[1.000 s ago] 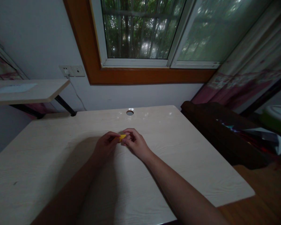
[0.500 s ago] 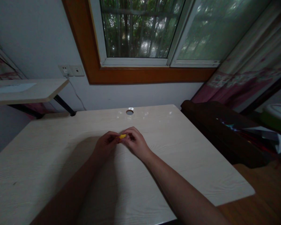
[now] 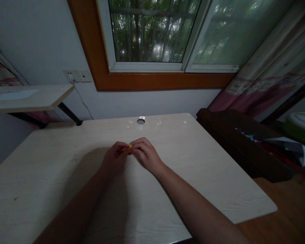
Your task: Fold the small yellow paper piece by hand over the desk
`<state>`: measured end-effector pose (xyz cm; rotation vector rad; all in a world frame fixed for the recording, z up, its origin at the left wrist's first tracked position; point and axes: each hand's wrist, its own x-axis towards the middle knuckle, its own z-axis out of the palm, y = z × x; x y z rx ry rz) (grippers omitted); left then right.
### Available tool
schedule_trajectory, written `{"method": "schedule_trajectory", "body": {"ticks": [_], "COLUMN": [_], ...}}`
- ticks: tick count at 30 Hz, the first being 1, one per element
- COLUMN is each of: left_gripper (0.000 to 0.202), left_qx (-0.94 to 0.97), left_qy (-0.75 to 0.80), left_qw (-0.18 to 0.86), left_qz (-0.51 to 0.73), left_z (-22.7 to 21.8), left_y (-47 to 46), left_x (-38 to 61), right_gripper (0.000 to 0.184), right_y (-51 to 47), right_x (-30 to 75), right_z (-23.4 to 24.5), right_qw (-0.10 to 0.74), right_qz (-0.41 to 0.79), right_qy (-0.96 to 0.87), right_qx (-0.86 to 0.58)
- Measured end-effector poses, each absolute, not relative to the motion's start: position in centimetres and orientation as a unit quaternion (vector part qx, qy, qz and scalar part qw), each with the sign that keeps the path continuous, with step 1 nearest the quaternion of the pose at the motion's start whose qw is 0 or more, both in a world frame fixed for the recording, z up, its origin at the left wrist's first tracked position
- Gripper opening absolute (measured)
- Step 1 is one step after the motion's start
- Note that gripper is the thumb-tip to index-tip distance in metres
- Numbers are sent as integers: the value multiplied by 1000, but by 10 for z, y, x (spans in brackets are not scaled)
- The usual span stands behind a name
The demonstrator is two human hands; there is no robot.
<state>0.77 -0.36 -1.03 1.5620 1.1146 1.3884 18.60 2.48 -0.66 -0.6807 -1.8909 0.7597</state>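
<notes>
Fingertip to fingertip, my left hand [image 3: 115,155] and my right hand [image 3: 146,153] meet above the middle of the pale wood-grain desk [image 3: 205,169]. A small yellow piece [image 3: 129,146] is pinched between them, mostly covered by fingers, so its kind cannot be made out. My left thumb and fingers close on its left part. At its right end, my right thumb and fingers press together. A hint of red shows just below the piece, too small to identify.
A raised shelf [image 3: 40,98] on black legs stands at the desk's back left. Near the back edge is a round cable hole [image 3: 140,121]. A white cable [image 3: 82,101] hangs from the wall socket [image 3: 71,76]. Dark furniture [image 3: 231,135] borders the desk's right side.
Less of the yellow piece shows now; its visible part has shifted slightly left, and my right fingers have closed in toward the left hand. Both forearms stay put.
</notes>
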Motion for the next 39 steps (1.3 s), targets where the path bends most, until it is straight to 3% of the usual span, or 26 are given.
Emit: {"method": "schedule_trajectory", "body": {"ticks": [13,28,35,39], "left_gripper": [13,15,27,16], "left_qx": [659,612,619,649], "left_qy": [474,482,455,465], "left_qw": [294,338,326,323], "left_qz": [505,528,551,508], "left_z": [-10,-15,-16,-10], "left_y": [-7,-6,-6,-8], "left_x": [7,9,9,8], "right_gripper": [14,9,11,11], "right_y": [21,22,21,21], "right_x": [186,186,186,186], "right_z": [-1,-4,0,1], "right_qw": [482,494,492,493], "right_qz": [310,330,319,316], "right_qy": [-768,-744,-753,-756], "right_qx": [-287,-307,-298,-293]}}
